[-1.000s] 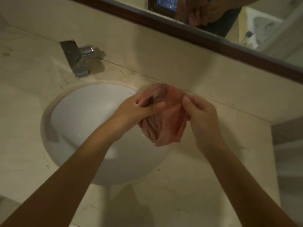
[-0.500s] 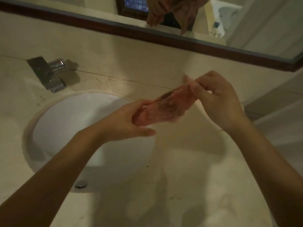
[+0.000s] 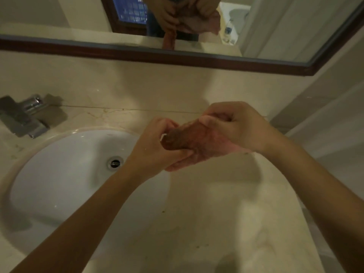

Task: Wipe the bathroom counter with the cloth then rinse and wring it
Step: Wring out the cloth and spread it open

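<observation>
I see both hands clamped on the cloth (image 3: 197,138), one at each end, close together with only a short stretch of fabric showing between them. My left hand (image 3: 155,148) has its fingers curled over the near end and its thumb pressed along the underside. My right hand (image 3: 238,127) is fisted round the far end, knuckles up, and a pale pink fold of fabric pokes out below its palm. The cloth is a reddish pink, bunched into a thick roll that lies slanted from lower left to upper right. It is held in the air, above the spot where the right rim of the sink meets the counter (image 3: 226,213); I see its shadow on the stone below it. I cannot tell whether any water is coming out of it.

Both forearms reach in from the bottom edge, the left one crossing over the sink (image 3: 65,174). The sink is a white oval bowl set under the beige marbled counter, with a round metal drain (image 3: 115,163) in the bowl just left of my left wrist. The chrome tap (image 3: 25,117) stands at the back left of the bowl, well apart from the hands, and I see no stream from it. A few dark specks dot the counter in front of the bowl.

Behind the counter rises a beige backsplash (image 3: 137,85), and above it a mirror (image 3: 59,14) in a dark wooden frame (image 3: 177,60). The mirror shows the two hands with the cloth, and a small bottle (image 3: 228,30) beside them.
</observation>
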